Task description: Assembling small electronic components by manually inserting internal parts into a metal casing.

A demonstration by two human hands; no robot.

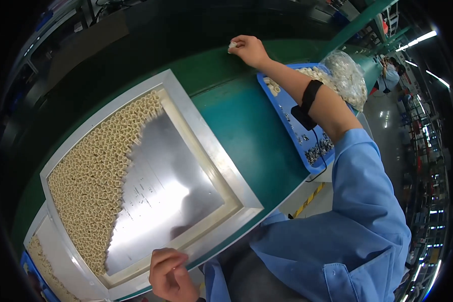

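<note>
My right hand [250, 50] is stretched out over the dark green belt at the far side, its thumb and fingers pinching a small white part [232, 45]. My left hand [170, 274] is at the near edge of a metal-framed tray [214, 146], fingers curled in; whatever they may hold is hidden. Packed rows of small cream ring-shaped parts [93, 176] cover the tray's left side, and its right side is bare shiny metal. Beneath my right forearm sits a blue bin [289, 126] with cream parts and small metal pieces [319, 151].
A clear plastic bag [345, 70] of pale parts rests at the bin's far right. A second framed tray [60, 267] with cream parts adjoins at lower left. A green post [360, 25] rises beyond the bag. Another person [389, 75] is far off at right.
</note>
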